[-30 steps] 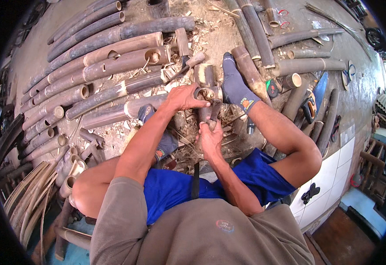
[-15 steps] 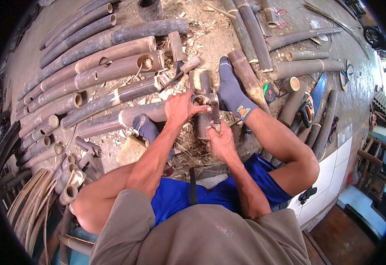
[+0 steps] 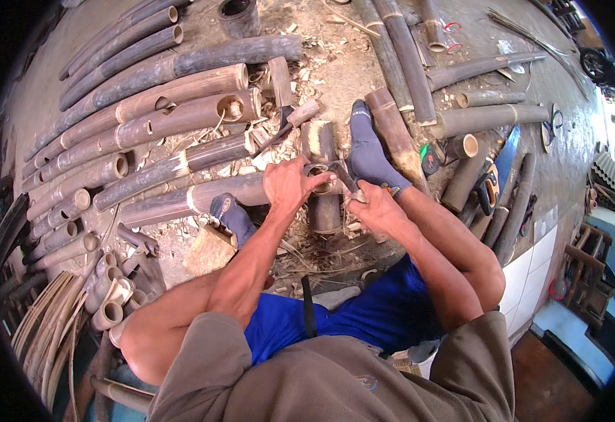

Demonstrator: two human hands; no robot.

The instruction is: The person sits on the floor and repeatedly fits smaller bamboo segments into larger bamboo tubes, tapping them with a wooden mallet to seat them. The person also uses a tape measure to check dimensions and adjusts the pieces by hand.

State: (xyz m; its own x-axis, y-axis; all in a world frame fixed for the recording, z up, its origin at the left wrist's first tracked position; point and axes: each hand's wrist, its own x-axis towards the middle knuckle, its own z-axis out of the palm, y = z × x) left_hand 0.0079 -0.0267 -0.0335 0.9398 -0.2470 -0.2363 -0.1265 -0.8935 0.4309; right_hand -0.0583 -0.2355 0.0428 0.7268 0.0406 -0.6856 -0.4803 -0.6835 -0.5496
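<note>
"Hands first: how are they placed?"

"The left hand (image 3: 284,184) is half curled over a brown bamboo tube (image 3: 329,187) with a round hole, its thumb lying by the hole's rim. The right hand (image 3: 374,206) is wrapped round the handle of a dark-bladed knife (image 3: 344,176), its blade angled toward that hole."

"Is the edge biting in?"

"I can't tell; that spot is small and partly shadowed."

"And where does the tube sit?"

"Across a thick, brown, cylindrical bamboo block (image 3: 325,216). The left foot (image 3: 234,218), in a dark grey sock, is left of the block; the right foot (image 3: 372,151), socked alike, is just beside it on the right."

"Other tools?"

"Right of the block, a round black-and-green tape measure (image 3: 430,159); farther right, a blue-bladed saw (image 3: 491,188) with an orange-and-black handle."
</note>
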